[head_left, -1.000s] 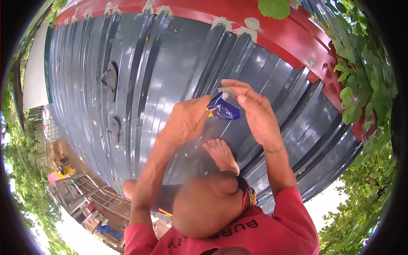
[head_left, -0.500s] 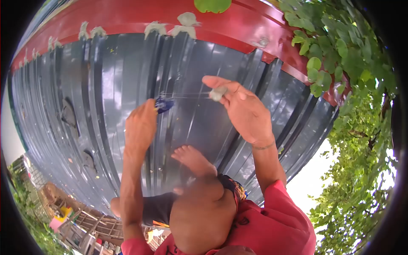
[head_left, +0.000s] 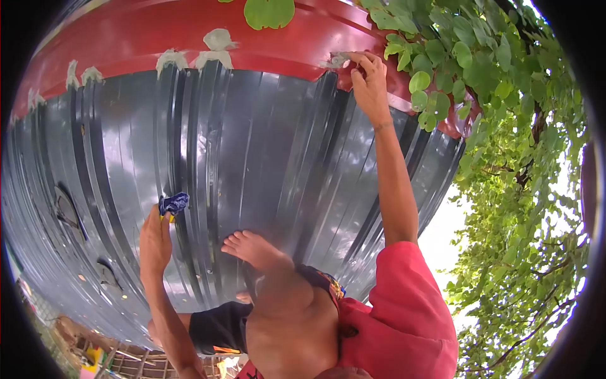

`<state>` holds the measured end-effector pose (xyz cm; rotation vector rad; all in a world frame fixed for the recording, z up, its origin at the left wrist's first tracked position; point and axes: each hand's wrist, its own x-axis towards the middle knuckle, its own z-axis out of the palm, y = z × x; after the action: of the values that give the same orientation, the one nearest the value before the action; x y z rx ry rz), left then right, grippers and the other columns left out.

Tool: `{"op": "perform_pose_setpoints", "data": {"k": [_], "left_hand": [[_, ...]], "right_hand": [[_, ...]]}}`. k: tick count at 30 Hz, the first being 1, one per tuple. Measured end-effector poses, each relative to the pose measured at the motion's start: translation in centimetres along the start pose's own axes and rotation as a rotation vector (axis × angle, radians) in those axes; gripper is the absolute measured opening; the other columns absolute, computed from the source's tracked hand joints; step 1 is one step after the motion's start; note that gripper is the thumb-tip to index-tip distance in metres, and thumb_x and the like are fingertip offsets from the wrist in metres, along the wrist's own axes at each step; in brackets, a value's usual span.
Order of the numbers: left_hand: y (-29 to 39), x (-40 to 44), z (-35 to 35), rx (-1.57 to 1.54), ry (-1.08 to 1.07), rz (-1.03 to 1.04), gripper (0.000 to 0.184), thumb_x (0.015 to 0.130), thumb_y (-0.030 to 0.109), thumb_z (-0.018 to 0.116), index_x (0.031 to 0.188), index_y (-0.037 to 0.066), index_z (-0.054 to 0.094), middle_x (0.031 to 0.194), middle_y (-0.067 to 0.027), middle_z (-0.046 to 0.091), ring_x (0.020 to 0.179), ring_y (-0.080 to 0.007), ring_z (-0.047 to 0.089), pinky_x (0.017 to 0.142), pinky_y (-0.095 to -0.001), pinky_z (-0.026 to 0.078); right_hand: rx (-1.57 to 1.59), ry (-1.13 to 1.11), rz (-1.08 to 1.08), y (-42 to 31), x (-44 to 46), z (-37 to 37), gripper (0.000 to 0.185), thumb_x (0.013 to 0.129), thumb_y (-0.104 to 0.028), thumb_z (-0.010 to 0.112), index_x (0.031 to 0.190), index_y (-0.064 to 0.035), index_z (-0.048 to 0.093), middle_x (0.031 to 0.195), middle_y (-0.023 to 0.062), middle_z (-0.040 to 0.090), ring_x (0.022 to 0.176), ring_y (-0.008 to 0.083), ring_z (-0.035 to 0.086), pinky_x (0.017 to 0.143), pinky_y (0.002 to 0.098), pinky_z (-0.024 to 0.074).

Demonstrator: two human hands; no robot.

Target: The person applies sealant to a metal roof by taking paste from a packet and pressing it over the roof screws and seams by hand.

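Note:
My left hand [head_left: 156, 239] is closed on a small crumpled blue packet [head_left: 173, 203] with a bit of yellow at its lower end, held above the dark corrugated roofing [head_left: 265, 132]. Up at the red ridge flashing [head_left: 278, 38], my right hand [head_left: 371, 82] has its fingers bent at a smear of grey paste [head_left: 339, 60] near the flashing's lower edge. Whether paste is still between those fingers cannot be told. Other dried-looking grey patches [head_left: 218, 40] lie along the flashing to the left.
Two dark flip-flops lie on the roofing at the left, one [head_left: 66, 208] above the other [head_left: 107, 273]. Leafy branches [head_left: 492, 69] hang over the right side. My bare foot [head_left: 252, 248] rests on the metal. A wooden structure [head_left: 139, 363] shows below at lower left.
My hands have moved apart. The right one carried the grey lump from beside the packet up to the red flashing; the left one moved down and left with the packet. The view shifted right.

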<state>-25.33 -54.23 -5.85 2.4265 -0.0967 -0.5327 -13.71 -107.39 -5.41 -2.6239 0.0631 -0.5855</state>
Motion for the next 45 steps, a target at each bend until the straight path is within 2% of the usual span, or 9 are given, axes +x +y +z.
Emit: {"op": "perform_pose_setpoints", "data": {"k": [9, 12, 15, 19, 23, 26, 29, 37, 45], "left_hand": [[-0.2, 0.0, 0.2, -0.049, 0.012, -0.024, 0.015, 0.107, 0.009, 0.047, 0.105, -0.005, 0.051, 0.086, -0.0280, 0.062, 0.081, -0.0511, 0.057, 0.071, -0.0510, 0.045], [0.2, -0.1, 0.0, -0.055, 0.012, -0.019, 0.015, 0.107, 0.009, 0.048, 0.105, -0.005, 0.051, 0.085, -0.0277, 0.062, 0.079, -0.0503, 0.058, 0.070, -0.0508, 0.045], [-0.3, 0.1, 0.4, -0.090, 0.031, 0.003, 0.015, 0.107, 0.010, 0.048, 0.105, -0.005, 0.051, 0.085, -0.0270, 0.062, 0.078, -0.0495, 0.058, 0.070, -0.0505, 0.045], [1.0, 0.2, 0.1, -0.105, 0.034, 0.015, 0.016, 0.107, 0.010, 0.049, 0.105, -0.005, 0.052, 0.085, -0.0253, 0.063, 0.076, -0.0476, 0.058, 0.069, -0.0484, 0.046], [1.7, 0.4, 0.2, -0.085, 0.000, 0.015, 0.016, 0.108, 0.010, 0.049, 0.106, -0.005, 0.052, 0.084, -0.0229, 0.064, 0.072, -0.0420, 0.060, 0.068, -0.0452, 0.047], [1.7, 0.3, 0.4, -0.114, 0.003, 0.012, 0.016, 0.108, 0.010, 0.049, 0.106, -0.005, 0.052, 0.084, -0.0217, 0.064, 0.071, -0.0385, 0.061, 0.068, -0.0444, 0.047], [1.4, -0.2, 0.3, -0.142, 0.009, -0.032, 0.015, 0.108, 0.010, 0.049, 0.106, -0.005, 0.052, 0.084, -0.0216, 0.065, 0.071, -0.0379, 0.061, 0.068, -0.0451, 0.046], [-1.4, -1.4, 0.6, -0.102, 0.062, 0.043, 0.015, 0.108, 0.009, 0.049, 0.108, -0.005, 0.051, 0.082, -0.0244, 0.061, 0.072, -0.0451, 0.054, 0.068, -0.0474, 0.044], [0.7, -0.9, 0.4, -0.125, 0.024, -0.036, 0.017, 0.108, 0.011, 0.049, 0.105, -0.005, 0.052, 0.079, -0.0221, 0.060, 0.066, -0.0398, 0.053, 0.066, -0.0460, 0.044]], "right_hand": [[-0.177, -0.020, -0.121, 0.4, 0.8, 0.6, 0.049, 0.083, -0.003, 0.059, 0.126, -0.0223, 0.074, 0.122, 0.0120, 0.060, 0.120, 0.0358, 0.048, 0.108, 0.0513, 0.0364], [-0.321, 0.023, -0.160, -0.2, -0.3, 0.3, 0.052, 0.083, -0.002, 0.061, 0.128, -0.0249, 0.073, 0.124, 0.0120, 0.058, 0.119, 0.0356, 0.048, 0.108, 0.0500, 0.0373], [-0.493, 0.054, -0.192, -0.8, -1.6, 0.2, 0.058, 0.084, -0.001, 0.062, 0.137, -0.0245, 0.067, 0.127, 0.0125, 0.055, 0.119, 0.0356, 0.049, 0.106, 0.0484, 0.0388], [-0.626, 0.004, -0.242, -2.1, -2.7, 0.8, 0.057, 0.085, -0.004, 0.063, 0.142, -0.0124, 0.058, 0.128, 0.0157, 0.052, 0.126, 0.0387, 0.048, 0.107, 0.0508, 0.0398], [-0.803, -0.013, -0.303, -3.0, -2.8, 1.1, 0.052, 0.085, -0.004, 0.063, 0.135, -0.0151, 0.063, 0.126, 0.0123, 0.053, 0.127, 0.0355, 0.045, 0.105, 0.0511, 0.0387], [-0.579, -0.021, -0.303, -3.5, -2.1, -0.7, 0.048, 0.085, -0.003, 0.062, 0.130, -0.0173, 0.067, 0.127, 0.0127, 0.054, 0.128, 0.0362, 0.045, 0.107, 0.0518, 0.0380], [-0.375, 0.023, -0.121, -3.2, -1.4, -1.9, 0.048, 0.086, -0.002, 0.058, 0.129, -0.0206, 0.070, 0.131, 0.0137, 0.054, 0.129, 0.0381, 0.045, 0.111, 0.0522, 0.0369], [-0.338, 0.015, -0.064, -1.7, -0.2, 0.7, 0.059, 0.082, -0.001, 0.063, 0.133, -0.0302, 0.070, 0.144, 0.0126, 0.049, 0.131, 0.0409, 0.041, 0.112, 0.0558, 0.0340], [-0.518, -0.018, -0.178, -3.8, -0.8, 1.0, 0.053, 0.085, -0.004, 0.067, 0.130, -0.0315, 0.070, 0.144, 0.0117, 0.049, 0.133, 0.0389, 0.042, 0.112, 0.0552, 0.0354]]}}
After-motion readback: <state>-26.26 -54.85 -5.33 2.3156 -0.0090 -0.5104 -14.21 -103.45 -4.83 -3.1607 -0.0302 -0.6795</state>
